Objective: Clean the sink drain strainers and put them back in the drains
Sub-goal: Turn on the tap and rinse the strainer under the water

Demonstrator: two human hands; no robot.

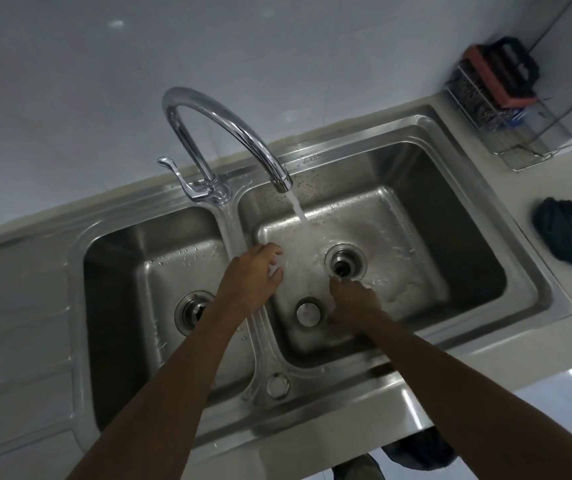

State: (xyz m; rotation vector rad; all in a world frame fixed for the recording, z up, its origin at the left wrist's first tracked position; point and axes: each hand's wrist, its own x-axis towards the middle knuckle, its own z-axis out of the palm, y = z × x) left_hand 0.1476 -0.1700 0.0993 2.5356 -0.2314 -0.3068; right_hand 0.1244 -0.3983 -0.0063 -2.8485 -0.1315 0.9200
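Water runs from the faucet [279, 180] into the right basin [451, 265]. The right drain [355, 256] shows a dark open centre. My right hand [352, 301] sits at the drain's near-left rim with its fingers curled down. Whether they pinch anything is hidden. A round metal strainer [308, 311] lies on the right basin floor, just left of that hand. My left hand [257, 271] hovers over the left side of the right basin, fingers loosely spread and holding nothing. The left drain [189, 311], partly hidden by my left forearm, has a strainer in it.
The faucet lever [173, 173] stands on the sink's back ledge. A wire rack [506, 123] with a red-and-black sponge stands at the back right. A dark cloth [570, 239] lies on the counter to the right. A round cap [277, 385] sits on the front ledge.
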